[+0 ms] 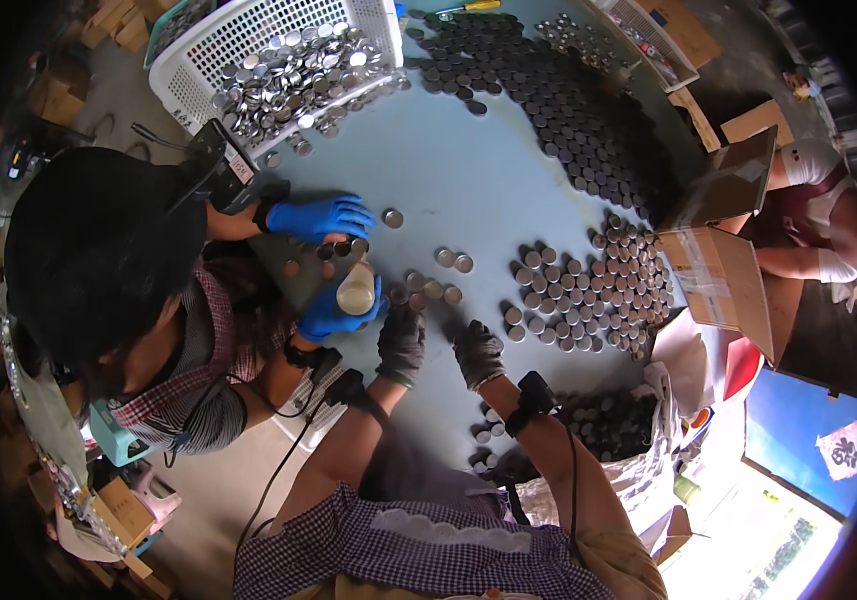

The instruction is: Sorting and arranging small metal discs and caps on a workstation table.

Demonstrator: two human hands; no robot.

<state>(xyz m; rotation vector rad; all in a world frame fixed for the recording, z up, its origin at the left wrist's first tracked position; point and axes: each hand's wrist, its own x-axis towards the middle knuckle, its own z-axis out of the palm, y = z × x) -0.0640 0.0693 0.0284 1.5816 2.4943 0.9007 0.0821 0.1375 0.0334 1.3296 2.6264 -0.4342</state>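
Note:
My left hand (401, 348), in a dark grey glove, is closed, its fingertips beside a small cluster of round metal caps (433, 289). What it grips, if anything, is hidden. To its right, my right hand (478, 354), in a matching glove, has its fingers curled over the blue-grey table (408, 150); I cannot see what is in them. Two more caps (454, 260) lie touching just beyond, and a single cap (393, 218) lies farther off. Many upright caps (588, 290) stand in loose rows to the right of my hands.
At my left, a co-worker's blue-gloved hand (320, 217) is over caps; the other holds a round yellowish object (355, 291). A white basket (176, 80) of shiny caps stands at the far left. Dark caps (568, 130) spread far right, beside an open cardboard box (713, 270) and another person.

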